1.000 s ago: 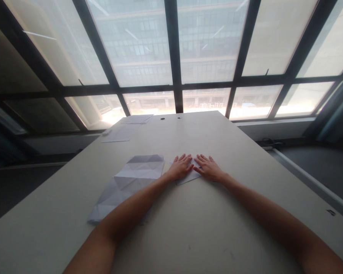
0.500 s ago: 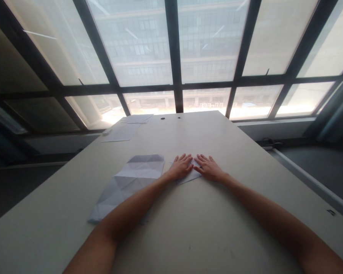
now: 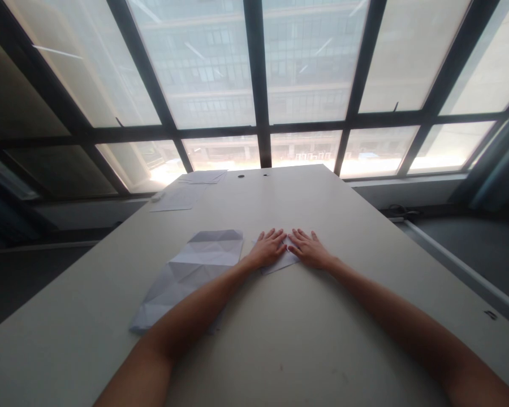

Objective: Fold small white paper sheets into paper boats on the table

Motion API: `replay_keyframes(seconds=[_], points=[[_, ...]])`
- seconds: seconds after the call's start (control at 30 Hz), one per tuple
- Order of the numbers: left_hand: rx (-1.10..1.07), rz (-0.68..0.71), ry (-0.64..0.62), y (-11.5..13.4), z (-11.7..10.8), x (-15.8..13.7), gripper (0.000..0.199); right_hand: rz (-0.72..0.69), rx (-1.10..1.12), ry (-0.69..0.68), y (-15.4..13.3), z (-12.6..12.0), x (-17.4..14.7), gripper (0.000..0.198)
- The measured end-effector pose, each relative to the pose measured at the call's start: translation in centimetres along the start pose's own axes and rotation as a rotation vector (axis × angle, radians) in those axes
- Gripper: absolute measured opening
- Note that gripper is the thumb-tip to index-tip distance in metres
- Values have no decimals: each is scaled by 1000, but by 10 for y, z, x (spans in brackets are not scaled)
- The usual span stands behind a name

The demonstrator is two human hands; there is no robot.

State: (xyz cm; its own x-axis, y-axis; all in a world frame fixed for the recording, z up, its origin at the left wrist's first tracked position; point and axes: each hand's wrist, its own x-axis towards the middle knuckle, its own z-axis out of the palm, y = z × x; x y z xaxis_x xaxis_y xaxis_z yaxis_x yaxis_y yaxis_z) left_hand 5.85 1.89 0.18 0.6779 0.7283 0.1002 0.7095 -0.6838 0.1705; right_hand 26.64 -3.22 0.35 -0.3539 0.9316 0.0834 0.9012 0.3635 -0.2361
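A small folded piece of white paper (image 3: 281,263) lies flat on the white table, partly hidden under both hands. My left hand (image 3: 269,248) rests palm down on its left part with the fingers stretched out. On its right part lies my right hand (image 3: 309,249), also palm down with fingers spread. The two thumbs are close together over the middle of the paper. Beside my left forearm is a larger creased sheet of paper (image 3: 186,274), its fold lines showing; the forearm hides part of its right side.
The long white table (image 3: 280,339) reaches toward large dark-framed windows. Several printed sheets (image 3: 176,198) lie at its far left corner, with a small pale object (image 3: 156,196) by them. A round dark hole (image 3: 241,176) is near the far edge. A small dark mark (image 3: 490,315) shows at right.
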Motion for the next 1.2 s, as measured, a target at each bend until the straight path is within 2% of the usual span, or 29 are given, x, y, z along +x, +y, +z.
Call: replay_keyframes(seconds=[0.5, 0.87, 1.0, 1.13, 1.2], points=[[21, 3, -10, 1, -2, -1, 56, 7, 27, 20, -1, -1, 0, 67], [20, 11, -54, 1, -5, 0, 53, 111, 261, 45, 9, -1, 13, 50], [9, 45, -67, 3, -8, -2, 55, 124, 191, 133, 10, 4, 11, 41], [-6, 74, -72, 5, -11, -4, 57, 137, 102, 127, 6, 6, 9, 56], [-2, 71, -79, 5, -11, -4, 57, 168, 75, 102, 5, 6, 9, 55]])
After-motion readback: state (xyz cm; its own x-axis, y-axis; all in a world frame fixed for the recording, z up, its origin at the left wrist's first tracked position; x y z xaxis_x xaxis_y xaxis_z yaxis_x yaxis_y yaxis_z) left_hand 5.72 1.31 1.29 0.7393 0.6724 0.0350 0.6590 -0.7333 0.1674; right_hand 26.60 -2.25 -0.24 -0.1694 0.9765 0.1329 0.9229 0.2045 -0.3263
